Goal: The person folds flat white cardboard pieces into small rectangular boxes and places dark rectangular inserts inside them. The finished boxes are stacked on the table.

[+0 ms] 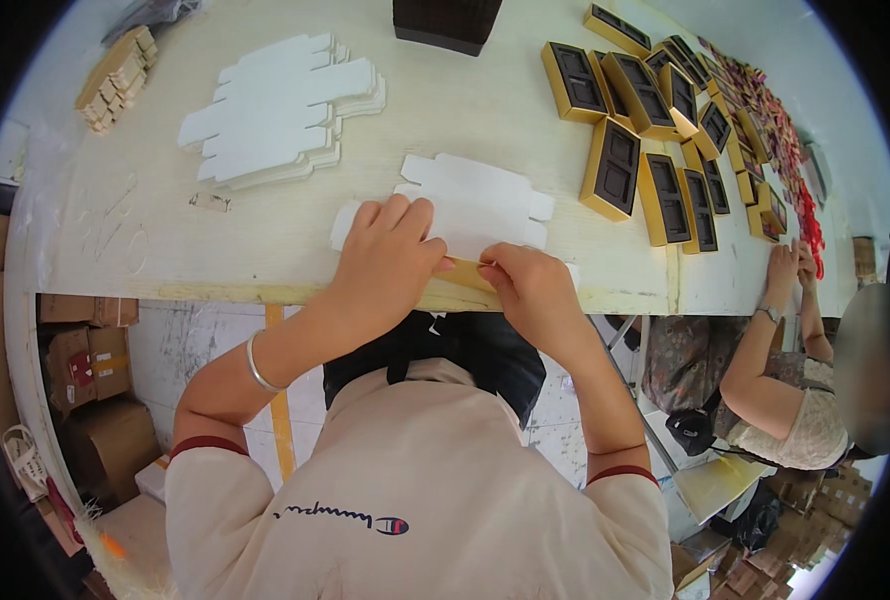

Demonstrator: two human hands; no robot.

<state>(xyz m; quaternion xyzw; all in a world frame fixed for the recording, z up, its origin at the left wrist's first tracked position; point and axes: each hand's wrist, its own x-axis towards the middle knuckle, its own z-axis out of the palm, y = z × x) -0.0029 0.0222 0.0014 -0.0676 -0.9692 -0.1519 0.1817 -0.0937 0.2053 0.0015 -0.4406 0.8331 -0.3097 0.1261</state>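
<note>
A flat die-cut box blank [470,200], white on its upper face, lies at the table's front edge before me. Its near edge is folded up and shows a gold outer side. My left hand [390,250] is closed on that folded edge, its fingers curled over the blank's left part. My right hand [530,290] pinches the same edge a little to the right. Beyond my left hand lies a stack of flat white box blanks [270,105]. Parts of the held blank are hidden under my hands.
Several gold boxes with black inserts [610,165] stand at the right. A dark block [447,25] sits at the back, and stacked pale pieces [117,80] at far left. A co-worker's hands [787,265] work near red items [813,235]. Cardboard cartons [105,440] are below left.
</note>
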